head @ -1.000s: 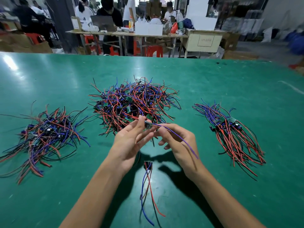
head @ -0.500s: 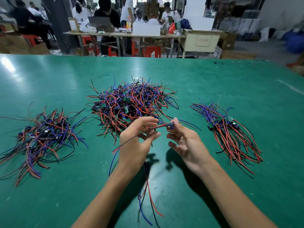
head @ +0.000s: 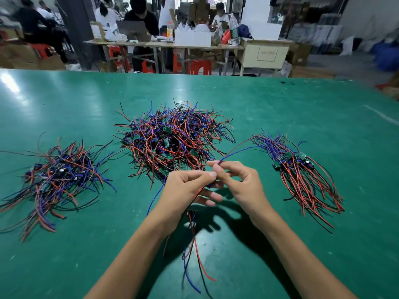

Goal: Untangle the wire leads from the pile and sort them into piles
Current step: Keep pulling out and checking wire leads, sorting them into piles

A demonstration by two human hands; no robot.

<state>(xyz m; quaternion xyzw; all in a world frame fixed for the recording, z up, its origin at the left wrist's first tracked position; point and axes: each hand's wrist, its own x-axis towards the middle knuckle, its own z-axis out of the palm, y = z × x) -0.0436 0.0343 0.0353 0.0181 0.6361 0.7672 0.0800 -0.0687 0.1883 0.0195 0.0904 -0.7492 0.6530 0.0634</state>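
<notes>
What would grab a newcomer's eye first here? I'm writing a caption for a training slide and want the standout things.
First, the big tangled pile of red, blue and black wire leads at the centre of the green table. Then the two hands just in front of it: the left hand and right hand pinch one lead between them. Two smaller piles flank them, a loose left pile and a neater right pile.

Bright overhead light, glare far left, background blurred, edges warped.

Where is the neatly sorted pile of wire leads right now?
In the head view, the neat pile lies on the green table, right of the big tangled pile and just beyond the right hand.
</notes>
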